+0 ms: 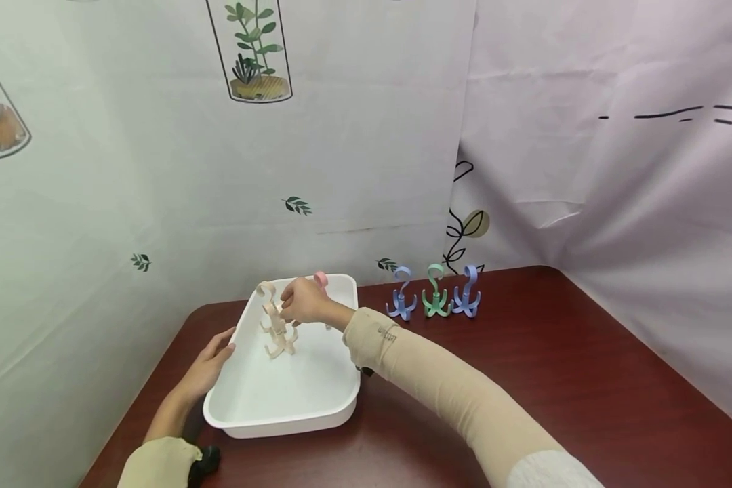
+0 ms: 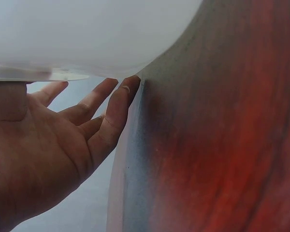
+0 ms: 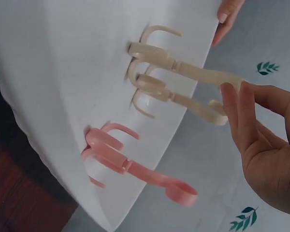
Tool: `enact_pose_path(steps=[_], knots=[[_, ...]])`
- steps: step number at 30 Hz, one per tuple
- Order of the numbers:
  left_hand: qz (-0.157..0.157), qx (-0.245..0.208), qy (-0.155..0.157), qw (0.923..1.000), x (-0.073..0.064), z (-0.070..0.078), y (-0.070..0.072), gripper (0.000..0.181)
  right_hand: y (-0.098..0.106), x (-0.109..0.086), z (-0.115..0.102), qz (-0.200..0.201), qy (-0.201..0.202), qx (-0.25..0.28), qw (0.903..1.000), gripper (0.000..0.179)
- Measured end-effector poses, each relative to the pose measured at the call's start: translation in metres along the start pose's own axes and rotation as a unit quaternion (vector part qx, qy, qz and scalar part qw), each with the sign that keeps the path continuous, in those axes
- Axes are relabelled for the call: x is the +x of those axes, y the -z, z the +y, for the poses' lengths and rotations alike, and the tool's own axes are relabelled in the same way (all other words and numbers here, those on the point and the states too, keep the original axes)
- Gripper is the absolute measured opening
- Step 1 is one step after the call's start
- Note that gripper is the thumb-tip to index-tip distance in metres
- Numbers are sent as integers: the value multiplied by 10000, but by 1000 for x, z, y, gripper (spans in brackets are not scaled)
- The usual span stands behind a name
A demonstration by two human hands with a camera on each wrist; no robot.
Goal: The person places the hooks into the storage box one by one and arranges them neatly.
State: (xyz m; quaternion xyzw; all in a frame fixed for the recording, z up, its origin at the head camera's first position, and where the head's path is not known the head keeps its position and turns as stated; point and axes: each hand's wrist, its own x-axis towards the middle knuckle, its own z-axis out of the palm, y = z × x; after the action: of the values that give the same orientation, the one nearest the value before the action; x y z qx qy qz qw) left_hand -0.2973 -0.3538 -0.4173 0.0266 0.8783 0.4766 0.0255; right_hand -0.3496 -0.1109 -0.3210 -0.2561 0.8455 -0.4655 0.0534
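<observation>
My right hand [image 1: 308, 301] pinches the curled top of a beige octopus-shaped hook [image 3: 195, 72] with thumb and fingertips. That hook stands on its prongs inside the white tray [image 1: 280, 400]. Close beside it is a second beige hook [image 3: 183, 100], its curl just below my fingertips in the right wrist view. A pink hook [image 3: 145, 171] of the same shape stands farther along the tray, mostly covered by my right hand in the head view. At the tray's left side my left hand [image 1: 210, 362] holds the rim, thumb over it and fingers against the outer wall.
Two blue hooks [image 1: 400, 298] [image 1: 466, 295] and a green hook [image 1: 436, 295] between them stand upright in a row on the dark red table [image 1: 524, 379], right of the tray. A printed cloth [image 1: 366, 169] hangs behind the table's back edge.
</observation>
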Motion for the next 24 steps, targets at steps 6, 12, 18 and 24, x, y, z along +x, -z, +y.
enact_pose_path(steps=[6,12,18,24], knots=[[-12,-22,-31,10000,1,-3,0,58,31,-8,8,-47,40,335,9994,28],[17,30,-75,10000,1,-3,0,58,85,-15,25,427,179,507,9976,28],[2,-9,-116,9999,1,-2,1,58,139,-28,44,1442,255,-579,9875,25],[-50,-74,-162,9998,2,-4,1,57,170,-43,70,1675,-660,-918,9794,31]])
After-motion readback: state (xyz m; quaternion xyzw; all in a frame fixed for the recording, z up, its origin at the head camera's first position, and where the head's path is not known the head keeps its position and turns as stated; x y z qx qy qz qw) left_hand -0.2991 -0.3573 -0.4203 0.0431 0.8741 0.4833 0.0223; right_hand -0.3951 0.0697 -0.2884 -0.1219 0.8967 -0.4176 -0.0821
